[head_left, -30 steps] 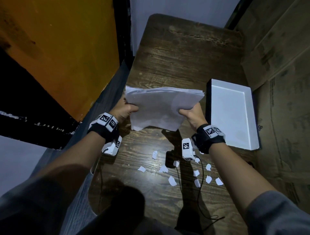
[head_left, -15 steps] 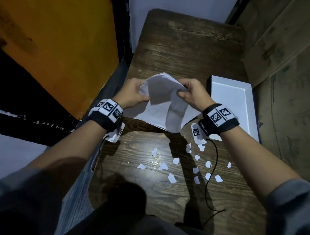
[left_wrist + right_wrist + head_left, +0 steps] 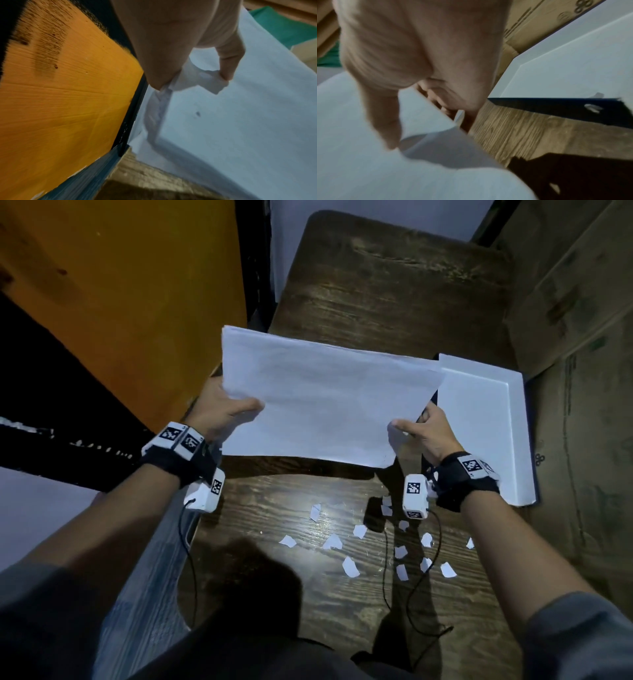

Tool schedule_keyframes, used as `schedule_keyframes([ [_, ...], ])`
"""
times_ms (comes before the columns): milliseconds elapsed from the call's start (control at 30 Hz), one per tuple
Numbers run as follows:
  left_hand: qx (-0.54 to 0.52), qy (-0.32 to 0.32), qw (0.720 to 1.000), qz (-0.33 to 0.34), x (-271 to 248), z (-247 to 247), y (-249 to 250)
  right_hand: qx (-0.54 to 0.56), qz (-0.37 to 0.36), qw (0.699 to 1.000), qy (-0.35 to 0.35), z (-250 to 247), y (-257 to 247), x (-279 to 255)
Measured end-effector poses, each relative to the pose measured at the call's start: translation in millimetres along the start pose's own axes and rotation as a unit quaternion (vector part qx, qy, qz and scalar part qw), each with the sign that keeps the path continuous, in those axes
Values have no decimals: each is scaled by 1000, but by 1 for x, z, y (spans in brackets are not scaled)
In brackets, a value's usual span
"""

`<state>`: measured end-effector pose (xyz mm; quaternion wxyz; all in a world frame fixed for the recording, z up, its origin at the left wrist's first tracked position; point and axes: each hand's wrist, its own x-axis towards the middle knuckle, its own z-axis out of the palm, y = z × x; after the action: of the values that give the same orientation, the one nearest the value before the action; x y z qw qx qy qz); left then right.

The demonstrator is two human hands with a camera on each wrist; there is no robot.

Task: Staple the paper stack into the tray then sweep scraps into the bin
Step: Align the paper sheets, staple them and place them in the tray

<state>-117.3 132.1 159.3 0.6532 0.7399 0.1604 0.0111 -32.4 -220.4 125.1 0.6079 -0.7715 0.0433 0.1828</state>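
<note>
A white paper stack (image 3: 325,398) is held flat above the dark wooden table (image 3: 394,289). My left hand (image 3: 222,409) grips its left edge, thumb on top; the left wrist view shows that hand (image 3: 188,56) pinching the paper stack (image 3: 240,121). My right hand (image 3: 421,433) grips the near right corner, and in the right wrist view the thumb lies on the sheets (image 3: 368,155) with the fingers curled beneath. A white tray (image 3: 517,426) sits on the table just right of the stack. Several white paper scraps (image 3: 349,566) lie on the near part of the table. No stapler or bin is visible.
An orange board (image 3: 120,285) stands to the left of the table. Cardboard sheeting (image 3: 582,354) lines the right side behind the tray. Black cables (image 3: 387,570) from the wrist cameras hang over the near table.
The stack was bunched and upright between both hands half a second ago; now it is spread flat and wide, with the hands moved apart to its left and right edges.
</note>
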Motion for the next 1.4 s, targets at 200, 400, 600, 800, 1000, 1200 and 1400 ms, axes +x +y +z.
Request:
schedule_keyframes([
  [200, -34, 165, 985, -19, -4, 38, -35, -4, -65, 991, 120, 39, 4, -3],
  [400, -66, 231, 965, -110, -10, 46, -62, -6, -41, 990, 137, 41, 31, -11],
  [600, -28, 180, 978, -101, -7, 38, -75, 2, -11, 987, 160, 49, 37, -5],
  [800, 44, 117, 990, -63, -9, 21, -78, -35, -12, 992, 117, 27, 41, -7],
  [1000, 27, 153, 985, -70, -12, 29, -85, -46, -6, 988, 147, 38, 43, -11],
  [1200, -18, 244, 968, 51, -13, 37, -66, -23, -77, 981, 177, 44, 15, -29],
  [1400, 10, 213, 973, -92, -29, 56, -105, -24, 40, 989, 139, 64, 49, -29],
])
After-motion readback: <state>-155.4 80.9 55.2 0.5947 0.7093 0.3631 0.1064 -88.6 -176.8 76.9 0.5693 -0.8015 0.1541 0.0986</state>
